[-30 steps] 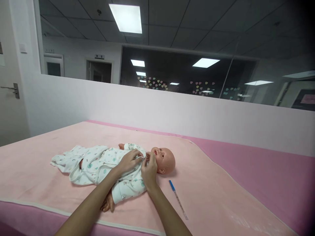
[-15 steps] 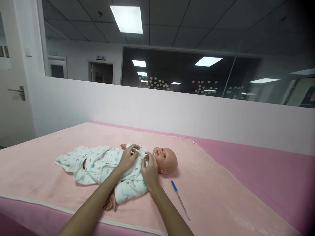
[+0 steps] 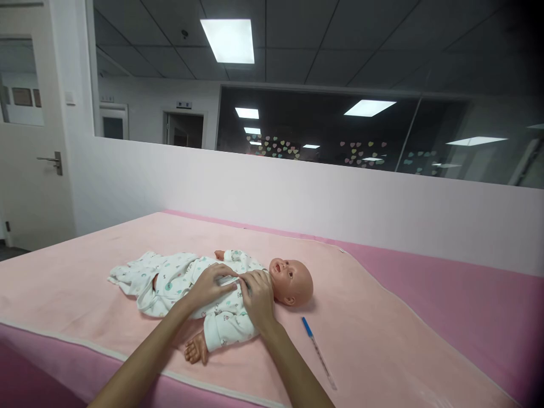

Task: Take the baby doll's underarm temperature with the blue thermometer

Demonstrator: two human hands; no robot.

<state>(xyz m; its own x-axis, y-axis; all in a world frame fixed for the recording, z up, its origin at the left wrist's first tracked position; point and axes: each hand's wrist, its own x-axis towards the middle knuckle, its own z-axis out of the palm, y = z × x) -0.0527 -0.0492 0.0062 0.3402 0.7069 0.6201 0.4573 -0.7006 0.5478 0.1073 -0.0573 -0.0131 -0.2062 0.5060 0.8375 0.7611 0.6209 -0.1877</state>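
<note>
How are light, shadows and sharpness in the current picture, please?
In the head view, the largest light is washed out to plain white, and the upper right corner falls dark; in the same view, a soft shadow lies by the doll's head, while the left hand, right hand and blue cap look fairly sharp.

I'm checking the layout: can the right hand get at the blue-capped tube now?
Probably yes: the right hand is at the doll, but nothing visible stands between its forearm and the tube.
</note>
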